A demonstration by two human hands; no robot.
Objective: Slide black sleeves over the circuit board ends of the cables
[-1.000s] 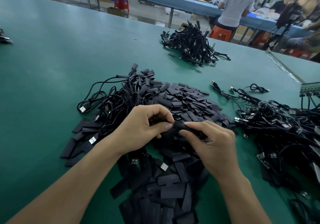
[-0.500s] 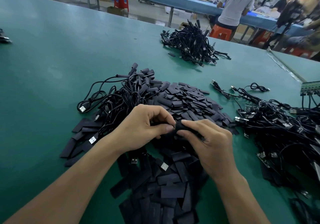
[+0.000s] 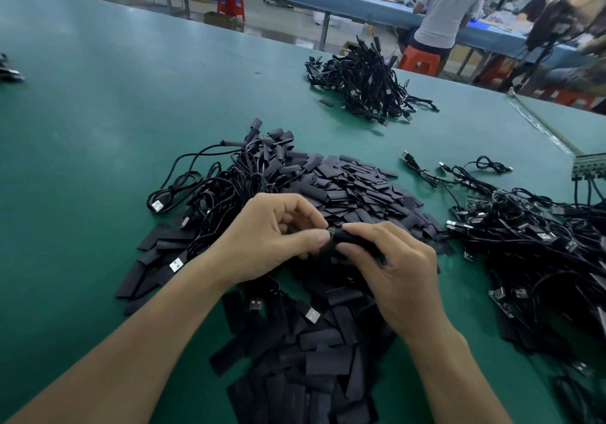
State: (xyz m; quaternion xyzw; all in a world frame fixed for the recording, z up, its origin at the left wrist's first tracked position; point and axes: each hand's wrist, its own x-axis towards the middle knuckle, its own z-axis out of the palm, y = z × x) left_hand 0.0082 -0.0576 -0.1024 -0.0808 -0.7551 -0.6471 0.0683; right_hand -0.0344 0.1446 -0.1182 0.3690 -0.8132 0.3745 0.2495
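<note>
1. The green surface lies bare across its whole left half. Its far edge runs from the upper left down towards the right.
2. A bare green band separates the far bundle of cables from the central pile of loose sleeves.
3. The loose sleeves spread from mid-surface down to the near edge, under and around both forearms. A tangle of cables overlaps the pile's left side.
4. On the right a large heap of cables crowds the surface. Only a narrow green gap lies between it and the loose sleeves, just right of the right hand.
5. A metal strip runs diagonally along the surface on the far right. Beyond the far edge, a person sits on an orange stool at a blue bench.
6. The sleeve is held above the pile, between the two hands. Its long axis runs roughly left to right, with the right end dipping nearer and lower under the right hand's fingers.
7. The right hand's thumb and curled fingers pinch the sleeve along its body.
8. The left hand is curled, and its thumb and forefinger pinch a cable end at the sleeve's left mouth. That end is too small and too hidden to show how far it has gone in.
</note>
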